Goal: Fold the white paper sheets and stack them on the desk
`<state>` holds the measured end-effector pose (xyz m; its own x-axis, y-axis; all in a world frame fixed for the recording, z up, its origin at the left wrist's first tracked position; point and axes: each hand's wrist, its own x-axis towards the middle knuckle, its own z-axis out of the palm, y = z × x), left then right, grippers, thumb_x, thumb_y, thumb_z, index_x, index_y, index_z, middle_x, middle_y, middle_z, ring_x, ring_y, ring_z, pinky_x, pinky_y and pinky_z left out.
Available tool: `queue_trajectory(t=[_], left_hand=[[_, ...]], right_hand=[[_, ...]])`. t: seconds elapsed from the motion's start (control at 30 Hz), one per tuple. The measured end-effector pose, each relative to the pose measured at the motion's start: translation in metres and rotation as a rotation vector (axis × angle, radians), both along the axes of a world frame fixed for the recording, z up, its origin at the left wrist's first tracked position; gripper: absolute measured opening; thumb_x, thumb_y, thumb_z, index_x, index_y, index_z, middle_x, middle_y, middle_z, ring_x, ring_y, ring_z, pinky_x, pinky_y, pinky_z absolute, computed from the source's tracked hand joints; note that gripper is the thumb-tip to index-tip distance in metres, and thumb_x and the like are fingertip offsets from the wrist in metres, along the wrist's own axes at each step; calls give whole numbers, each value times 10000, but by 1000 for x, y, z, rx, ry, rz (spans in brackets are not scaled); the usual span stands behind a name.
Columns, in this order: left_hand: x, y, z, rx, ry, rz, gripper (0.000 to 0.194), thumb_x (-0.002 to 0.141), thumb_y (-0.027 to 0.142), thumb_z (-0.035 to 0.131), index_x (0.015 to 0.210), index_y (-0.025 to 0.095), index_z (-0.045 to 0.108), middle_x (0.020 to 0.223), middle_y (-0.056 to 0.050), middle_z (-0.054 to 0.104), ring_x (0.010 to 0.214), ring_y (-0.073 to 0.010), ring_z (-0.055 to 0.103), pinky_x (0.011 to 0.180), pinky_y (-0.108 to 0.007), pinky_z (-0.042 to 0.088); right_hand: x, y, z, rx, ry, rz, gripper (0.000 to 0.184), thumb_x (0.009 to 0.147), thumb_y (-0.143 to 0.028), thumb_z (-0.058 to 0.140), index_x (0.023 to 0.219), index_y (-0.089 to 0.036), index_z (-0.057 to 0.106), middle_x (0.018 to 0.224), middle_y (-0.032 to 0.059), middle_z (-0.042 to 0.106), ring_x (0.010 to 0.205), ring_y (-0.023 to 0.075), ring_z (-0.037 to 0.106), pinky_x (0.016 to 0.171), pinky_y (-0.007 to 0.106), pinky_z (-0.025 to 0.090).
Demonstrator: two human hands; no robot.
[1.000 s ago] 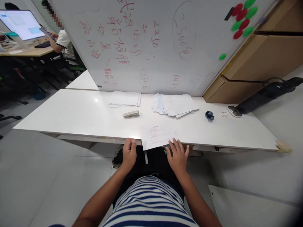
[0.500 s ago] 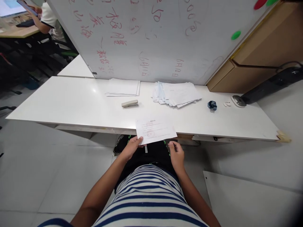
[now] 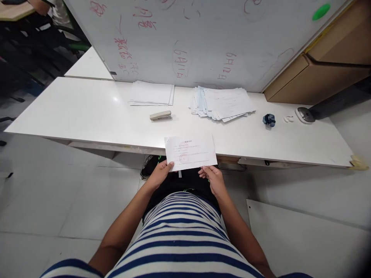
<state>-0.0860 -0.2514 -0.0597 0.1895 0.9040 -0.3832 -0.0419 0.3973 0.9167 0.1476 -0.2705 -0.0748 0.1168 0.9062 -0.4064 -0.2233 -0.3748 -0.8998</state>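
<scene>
A white printed sheet of paper (image 3: pixel 193 152) with red round stamps is held at the table's front edge, its near part jutting out over my lap. My left hand (image 3: pixel 159 173) pinches its near left corner, thumb on top. At the near right edge, my right hand (image 3: pixel 213 178) has its thumb and fingers closed on the sheet, the other fingers curled below. Beyond the sheet lies a beige stapler (image 3: pixel 160 115). Farther back are a neat stack of white paper (image 3: pixel 152 93) on the left and a looser, thicker pile of papers (image 3: pixel 227 102) on the right.
A whiteboard (image 3: pixel 162 46) with red writing stands along the table's back. Cardboard boxes (image 3: pixel 290 81) are at the back right. On the right of the white table (image 3: pixel 87 112) sit a small dark blue object (image 3: pixel 269 120), a small white piece (image 3: pixel 288 119) and a dark bottle-like object (image 3: pixel 336 100).
My left hand has opened from a loose fist and taken the sheet's left corner. My right hand left the sheet, then closed on its near right edge. The sheet moved toward me; the view tilted down.
</scene>
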Motion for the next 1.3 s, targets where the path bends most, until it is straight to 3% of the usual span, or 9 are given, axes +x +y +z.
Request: queue_trajectory(t=[0.2,0.4,0.73,0.9,1.03,1.13,1.2,1.3], left_hand=[[0,2,1,121,157,-5,547,833,564,560,1176,147,642,1131,-104,688,1074,-279,602,956,-419,437],[1,-1,1,146,258,-23,500,849,567,521,1061,146,690,1030,-75,711,1000,-261,618,942,-403,443],[0,-5,6,199,255,-45,492,865,560,501,1102,173,690,1066,-50,705,1037,-265,604,948,-383,441],[-8,-3,11,198,206,12,488,870,533,515,1162,171,661,1128,-63,686,1096,-273,585,996,-407,417],[-17,5,24,189,198,-38,474,840,548,553,1109,184,693,1086,-55,704,1082,-282,593,993,-410,424],[-21,17,40,177,167,-88,465,794,563,602,1062,202,717,1032,-49,721,1068,-295,597,984,-414,437],[-21,27,54,214,175,-127,442,785,554,614,1050,218,725,1039,-44,720,1084,-299,590,996,-413,429],[-18,44,78,327,251,-171,397,812,519,594,1057,236,724,1102,-43,700,1123,-295,570,1005,-400,421]], right_hand=[[0,2,-2,12,-15,-10,249,731,-431,683,775,-185,678,721,34,693,593,131,586,543,250,401],[-7,4,-2,-34,16,-93,289,699,-461,706,709,-183,629,752,46,695,576,130,593,516,250,402],[-9,5,-10,-11,-140,-117,196,691,-360,632,608,-184,614,621,41,648,553,143,565,552,275,431],[7,2,-13,56,-223,-74,139,707,-330,617,743,-196,627,630,3,643,588,151,589,618,291,467],[21,5,7,179,-383,-199,324,820,-426,542,1002,-175,636,896,81,697,709,176,624,678,327,489],[28,19,31,338,-565,-262,496,825,-467,562,1235,-189,551,1225,145,609,941,230,623,751,356,499],[32,34,48,429,-554,-185,596,780,-458,640,1303,-208,501,1318,141,554,1091,260,578,827,377,497],[35,60,72,467,-336,-29,547,749,-436,695,1224,-197,570,1200,116,645,1084,271,598,874,412,495]])
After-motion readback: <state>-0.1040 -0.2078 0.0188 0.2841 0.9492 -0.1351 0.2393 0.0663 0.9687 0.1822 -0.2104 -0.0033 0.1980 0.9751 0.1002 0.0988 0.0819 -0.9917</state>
